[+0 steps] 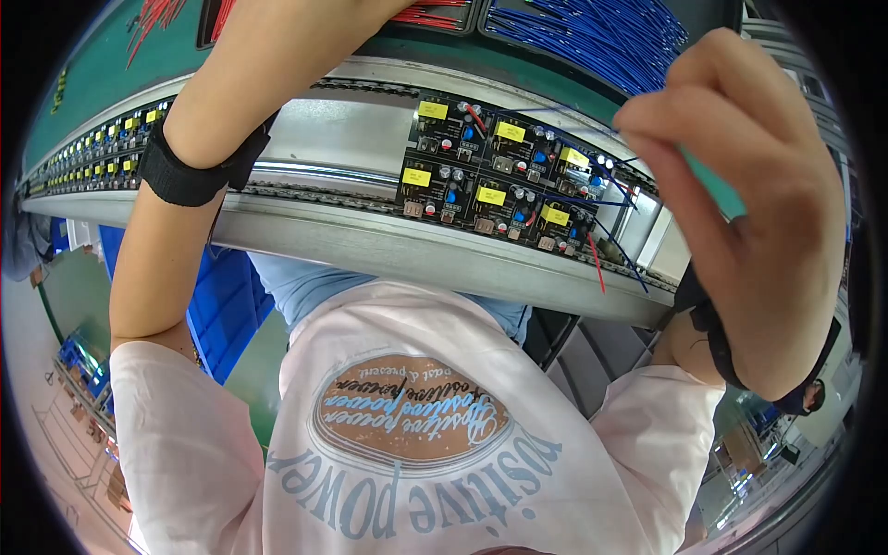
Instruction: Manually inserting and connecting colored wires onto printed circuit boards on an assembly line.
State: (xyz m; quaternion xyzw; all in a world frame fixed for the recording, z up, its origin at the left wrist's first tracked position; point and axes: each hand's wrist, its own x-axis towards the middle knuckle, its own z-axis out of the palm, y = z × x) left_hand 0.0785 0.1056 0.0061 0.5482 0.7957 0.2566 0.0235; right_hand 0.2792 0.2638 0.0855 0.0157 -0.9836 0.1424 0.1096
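Observation:
My right hand [763, 166] is closed in a pinch over the right end of a panel of black circuit boards [481, 171]. A thin blue wire [592, 128] runs from its fingertips toward the boards. My left hand [365, 11] reaches past the top edge of the picture, near a tray of red wires [435, 17]; its fingers are out of sight. The boards carry yellow block components, small blue discs and round capacitors. Several blue wires [622, 242] and a red wire [595, 262] stick out from the right end of the panel.
The panel rests on a metal conveyor with chain rails [324, 192]. Beyond it, a dark tray holds many blue wires [583, 37] on a green surface [102, 83]. More boards [92, 153] line the left. A blue bin [222, 310] stands below; a person [814, 396] appears far right.

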